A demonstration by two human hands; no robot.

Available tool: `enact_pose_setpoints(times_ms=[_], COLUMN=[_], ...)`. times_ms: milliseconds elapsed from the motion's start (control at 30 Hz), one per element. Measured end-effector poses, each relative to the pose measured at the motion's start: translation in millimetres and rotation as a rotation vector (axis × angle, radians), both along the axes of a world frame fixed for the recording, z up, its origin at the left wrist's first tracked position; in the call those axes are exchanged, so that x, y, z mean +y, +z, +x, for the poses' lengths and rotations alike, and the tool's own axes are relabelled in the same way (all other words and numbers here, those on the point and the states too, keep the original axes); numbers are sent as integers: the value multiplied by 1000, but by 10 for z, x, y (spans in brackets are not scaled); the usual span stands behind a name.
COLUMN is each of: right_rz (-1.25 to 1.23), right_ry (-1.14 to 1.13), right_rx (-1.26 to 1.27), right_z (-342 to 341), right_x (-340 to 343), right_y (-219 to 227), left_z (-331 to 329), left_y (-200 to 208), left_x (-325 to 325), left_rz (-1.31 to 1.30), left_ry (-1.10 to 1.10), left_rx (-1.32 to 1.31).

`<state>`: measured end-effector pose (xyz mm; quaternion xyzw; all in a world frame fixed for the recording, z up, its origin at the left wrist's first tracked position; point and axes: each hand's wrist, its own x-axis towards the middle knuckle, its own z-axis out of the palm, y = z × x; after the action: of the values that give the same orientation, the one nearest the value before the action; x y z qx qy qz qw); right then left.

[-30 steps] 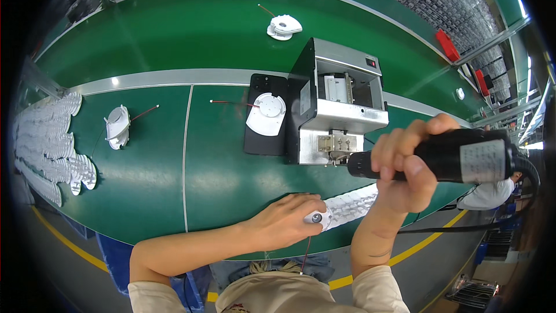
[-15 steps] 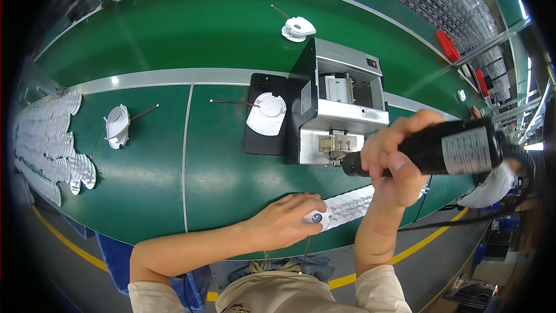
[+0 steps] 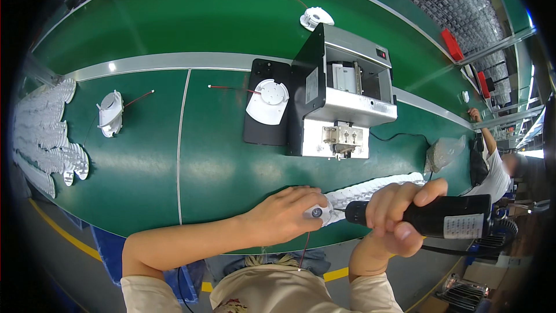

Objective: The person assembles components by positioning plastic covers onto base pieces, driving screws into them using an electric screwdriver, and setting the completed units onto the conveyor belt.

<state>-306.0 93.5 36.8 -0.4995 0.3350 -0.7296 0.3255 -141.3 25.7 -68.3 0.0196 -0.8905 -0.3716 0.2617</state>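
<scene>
My right hand (image 3: 399, 215) is wrapped around a black electric screwdriver (image 3: 454, 216) with a white label and a cord. Its thin bit points left at a white plastic housing (image 3: 327, 214) with a dark round centre; I cannot tell whether the tip touches it. Closed over that housing, my left hand (image 3: 286, 214) presses it near the front edge of the green table. A thin red wire (image 3: 305, 249) hangs from the part toward me. Beside it, a long row of nested white parts (image 3: 382, 185) runs to the right.
A metal screw feeder (image 3: 347, 104) stands behind my hands. Left of it, a white housing (image 3: 268, 102) lies on a black smartphone (image 3: 255, 133). Other housings sit at left (image 3: 110, 114) and on the far belt (image 3: 316, 18). Stacked white parts (image 3: 43, 133) fill the far left. A co-worker's arm (image 3: 488, 136) reaches in at right.
My right hand has brought the screwdriver from the feeder's front down toward the white housing. My left hand stays on that housing. The view has shifted slightly.
</scene>
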Motion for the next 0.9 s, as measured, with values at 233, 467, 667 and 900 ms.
enact_pose_setpoints(times_ms=[233,467,667,900], right_rz=[87,114,153,136], right_ry=[-28,-64,-77,18], right_rx=[-41,-66,-94,-47], right_z=[100,161,228,175], right_x=[42,95,86,73], right_y=[-127,-84,-72,-135], left_z=[14,-5,9,10], left_y=[-3,12,7,14], left_x=[-10,-2,-24,-17], left_rz=[22,5,23,33], left_ry=[-17,-20,-14,-2], left_rx=[-6,-16,-5,-1])
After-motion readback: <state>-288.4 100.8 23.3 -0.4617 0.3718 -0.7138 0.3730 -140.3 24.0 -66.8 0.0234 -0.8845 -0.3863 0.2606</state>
